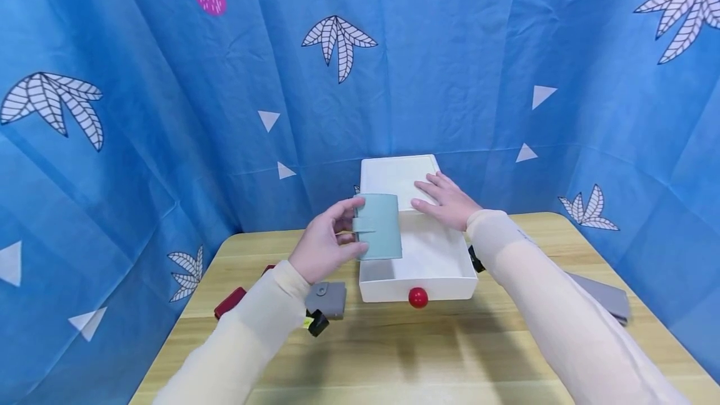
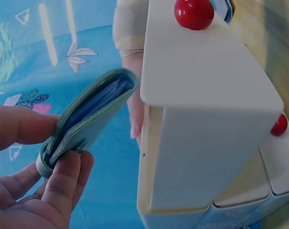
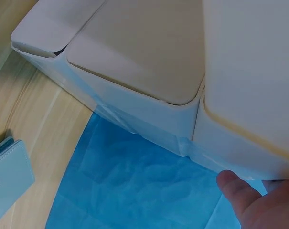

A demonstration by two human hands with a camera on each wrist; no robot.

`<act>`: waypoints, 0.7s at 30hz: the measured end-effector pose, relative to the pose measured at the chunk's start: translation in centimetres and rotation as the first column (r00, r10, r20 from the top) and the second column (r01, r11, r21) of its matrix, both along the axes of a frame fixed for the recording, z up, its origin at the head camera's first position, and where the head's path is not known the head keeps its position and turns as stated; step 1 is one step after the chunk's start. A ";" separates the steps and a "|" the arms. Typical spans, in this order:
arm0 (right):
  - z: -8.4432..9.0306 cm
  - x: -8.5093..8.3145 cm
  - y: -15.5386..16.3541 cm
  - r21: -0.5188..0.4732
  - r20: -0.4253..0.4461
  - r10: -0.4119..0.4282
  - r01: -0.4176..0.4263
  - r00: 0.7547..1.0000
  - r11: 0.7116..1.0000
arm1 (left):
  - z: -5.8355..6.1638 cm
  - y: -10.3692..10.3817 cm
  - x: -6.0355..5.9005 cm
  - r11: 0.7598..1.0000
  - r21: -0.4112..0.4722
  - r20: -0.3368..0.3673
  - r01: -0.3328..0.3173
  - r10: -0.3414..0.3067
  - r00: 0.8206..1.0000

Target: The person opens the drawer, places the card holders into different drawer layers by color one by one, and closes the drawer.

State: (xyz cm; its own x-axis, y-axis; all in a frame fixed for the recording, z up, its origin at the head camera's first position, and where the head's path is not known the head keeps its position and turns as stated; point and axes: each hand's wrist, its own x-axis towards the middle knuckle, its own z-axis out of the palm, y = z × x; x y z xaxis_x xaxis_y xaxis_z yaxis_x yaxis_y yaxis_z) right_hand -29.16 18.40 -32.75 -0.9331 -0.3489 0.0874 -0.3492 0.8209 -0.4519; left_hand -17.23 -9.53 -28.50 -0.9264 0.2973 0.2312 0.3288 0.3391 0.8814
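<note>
A pale green wallet [image 1: 379,230] with a strap is pinched between the thumb and fingers of my left hand [image 1: 329,239], held up near the left side of an open white drawer [image 1: 450,289]. In the left wrist view, the folded wallet [image 2: 99,114] shows a blue lining at its open edge. My right hand [image 1: 447,200] rests with extended fingers at the front of the top of the white drawer unit [image 1: 388,174]. The visible part of the drawer's inside is bare white. A red knob [image 1: 418,297] sits on its front.
Left of the unit lie a grey snap wallet [image 1: 334,300] and a dark red wallet [image 1: 229,302], partly behind my left sleeve. A grey wallet [image 1: 604,295] lies to the right. Lower drawers [image 3: 139,52] are closed. A blue curtain [image 1: 450,80] hangs behind the wooden table [image 1: 365,361].
</note>
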 end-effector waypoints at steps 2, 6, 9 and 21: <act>0.0 0.0 0.0 0.004 -0.005 0.001 -0.001 1.000 1.000 | 0.1 0.6 -0.4 0.999 -0.039 0.006 -0.004 0.004 1.000; 0.0 0.0 0.1 0.007 -0.006 -0.001 0.001 1.000 1.000 | 0.3 1.8 -1.1 0.992 -0.128 0.043 -0.005 0.010 0.999; 0.0 0.0 0.1 0.006 -0.010 0.001 -0.001 1.000 1.000 | 0.5 2.6 -1.6 0.982 -0.187 0.071 0.017 -0.004 0.997; 0.0 0.0 0.3 0.011 -0.015 0.015 -0.015 1.000 1.000 | -0.1 5.4 -3.1 0.924 -0.369 0.150 0.098 -0.045 0.988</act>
State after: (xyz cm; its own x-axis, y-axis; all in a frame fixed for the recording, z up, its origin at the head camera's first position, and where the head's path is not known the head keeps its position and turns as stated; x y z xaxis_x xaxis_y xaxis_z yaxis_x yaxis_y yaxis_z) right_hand -29.15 18.75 -32.76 -0.9264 -0.3637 0.0979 -0.3683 0.8203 -0.4376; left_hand -20.29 -4.09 -28.56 -0.9140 0.4040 -0.0364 0.2506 0.6330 0.7324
